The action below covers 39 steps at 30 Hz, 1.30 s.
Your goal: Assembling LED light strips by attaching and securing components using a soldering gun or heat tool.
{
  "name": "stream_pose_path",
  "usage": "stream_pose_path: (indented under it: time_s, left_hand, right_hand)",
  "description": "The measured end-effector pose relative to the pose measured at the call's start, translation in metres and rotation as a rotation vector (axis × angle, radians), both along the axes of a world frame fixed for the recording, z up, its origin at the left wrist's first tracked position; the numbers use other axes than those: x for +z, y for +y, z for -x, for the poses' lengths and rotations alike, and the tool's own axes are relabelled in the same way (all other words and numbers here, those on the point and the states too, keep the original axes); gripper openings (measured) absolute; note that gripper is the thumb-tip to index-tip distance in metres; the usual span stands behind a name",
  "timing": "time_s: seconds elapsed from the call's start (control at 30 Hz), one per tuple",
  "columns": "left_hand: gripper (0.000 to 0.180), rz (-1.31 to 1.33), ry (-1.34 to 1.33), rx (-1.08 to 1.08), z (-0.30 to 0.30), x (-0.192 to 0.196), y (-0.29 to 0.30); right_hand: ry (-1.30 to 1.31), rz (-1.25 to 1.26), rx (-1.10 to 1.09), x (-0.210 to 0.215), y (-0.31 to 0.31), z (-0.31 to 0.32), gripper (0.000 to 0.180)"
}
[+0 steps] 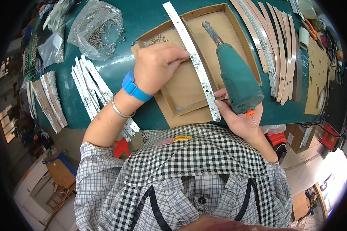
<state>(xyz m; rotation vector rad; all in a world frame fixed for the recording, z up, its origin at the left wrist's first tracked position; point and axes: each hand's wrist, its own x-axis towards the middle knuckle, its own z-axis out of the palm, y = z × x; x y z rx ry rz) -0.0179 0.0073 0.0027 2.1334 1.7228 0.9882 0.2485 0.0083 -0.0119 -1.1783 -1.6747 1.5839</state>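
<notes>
A long white LED strip board [199, 69] slants across a cardboard tray. My right hand [239, 119] pinches its near end between thumb and finger. Over that same hand lies a green electric screwdriver [239, 79], its metal tip pointing away from me; its body hides most of my right fingers, and a thin cord hangs at its orange end. My left hand [158, 61] has thumb and fingertips pressed together at the strip's left edge, about midway along it. Whatever is between those fingertips is too small to make out.
The shallow cardboard tray [179, 111] has a divider and some small screws [158, 39]. A plastic bag of screws [98, 34] sits far left. White strips [86, 84] and wrapped strip bundles [50, 100] lie left. Copper-coloured strips [283, 54] lie right, near a white roll [304, 37].
</notes>
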Motion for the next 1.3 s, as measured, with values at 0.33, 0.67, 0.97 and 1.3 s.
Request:
stream_pose_path:
  time_s: [0.33,0.67,0.97,1.3]
  left_hand:
    - [0.013,0.032,-0.076,0.053,-0.001,-0.004,-0.002]
    - [0.012,0.014,-0.097,0.051,0.001,-0.010,-0.002]
    - [0.011,-0.001,-0.064,0.050,0.001,-0.012,-0.001]
    - [0.011,0.020,-0.074,0.058,0.001,-0.013,0.000]
  right_hand:
    - [0.296,0.076,0.009,0.028,0.007,-0.019,0.055]
    - [0.293,0.208,-0.134,0.044,0.008,-0.039,0.066]
    - [0.156,0.247,-0.076,0.044,0.013,-0.044,0.062]
    - [0.188,0.158,0.022,0.039,0.016,-0.048,0.053]
